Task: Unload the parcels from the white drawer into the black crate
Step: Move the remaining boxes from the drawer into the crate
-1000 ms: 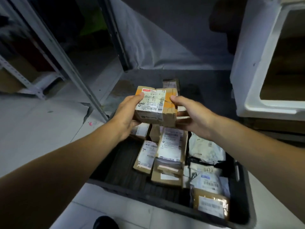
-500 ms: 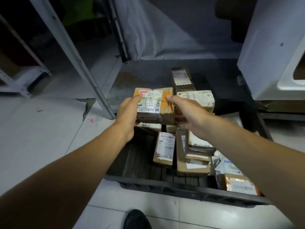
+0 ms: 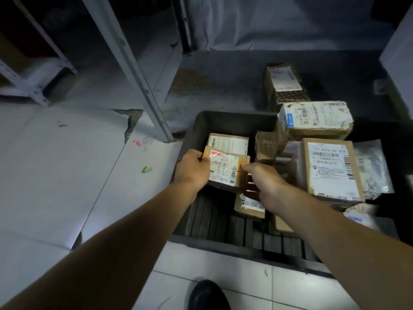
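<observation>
A small brown cardboard parcel with a white label and a red mark is down inside the black crate, near its far left corner. My left hand grips its left end and my right hand grips its right end. Just behind it lies another labelled parcel. Several more parcels fill the crate's right side, among them a large flat box and a taped box. A corner of the white drawer shows at the right edge.
A patterned parcel lies on the dark floor mat behind the crate. A grey metal shelf post slants down to the crate's far left corner. White floor tiles lie to the left. A dark shoe is at the bottom.
Both hands have lowered the parcel from above the crate down into its far left part. The view has tilted downward.
</observation>
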A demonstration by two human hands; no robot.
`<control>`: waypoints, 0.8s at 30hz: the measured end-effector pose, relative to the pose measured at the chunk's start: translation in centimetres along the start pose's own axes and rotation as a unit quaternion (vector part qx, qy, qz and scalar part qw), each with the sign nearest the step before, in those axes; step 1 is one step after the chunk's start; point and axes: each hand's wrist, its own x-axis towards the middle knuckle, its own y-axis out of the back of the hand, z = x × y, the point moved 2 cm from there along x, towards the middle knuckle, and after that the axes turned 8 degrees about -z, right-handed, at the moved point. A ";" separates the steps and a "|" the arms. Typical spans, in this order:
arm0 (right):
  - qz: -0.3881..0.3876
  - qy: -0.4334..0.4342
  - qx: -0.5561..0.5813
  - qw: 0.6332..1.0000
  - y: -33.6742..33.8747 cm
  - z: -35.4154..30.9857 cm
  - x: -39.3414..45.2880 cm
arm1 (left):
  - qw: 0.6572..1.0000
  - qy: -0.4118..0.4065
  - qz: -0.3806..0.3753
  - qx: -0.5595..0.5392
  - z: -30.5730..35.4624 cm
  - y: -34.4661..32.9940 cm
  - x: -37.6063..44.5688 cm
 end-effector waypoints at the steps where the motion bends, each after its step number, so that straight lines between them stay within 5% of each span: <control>1: -0.004 0.003 -0.010 1.000 -0.1 0.4 0.6 | 1.000 0.006 0.002 0.007 -0.6 -0.1 0.4; 11: -0.008 0.028 -0.082 0.996 -1.4 2.9 5.2 | 0.997 0.002 0.054 0.050 -2.4 -2.3 2.3; 18: 0.050 0.046 -0.163 0.984 -0.8 4.7 7.3 | 0.990 0.022 -0.056 0.128 -4.6 -2.9 4.3; 24: 0.042 0.080 -0.244 0.966 -0.8 2.2 4.7 | 0.933 -0.086 -0.053 0.347 -2.7 -2.2 3.9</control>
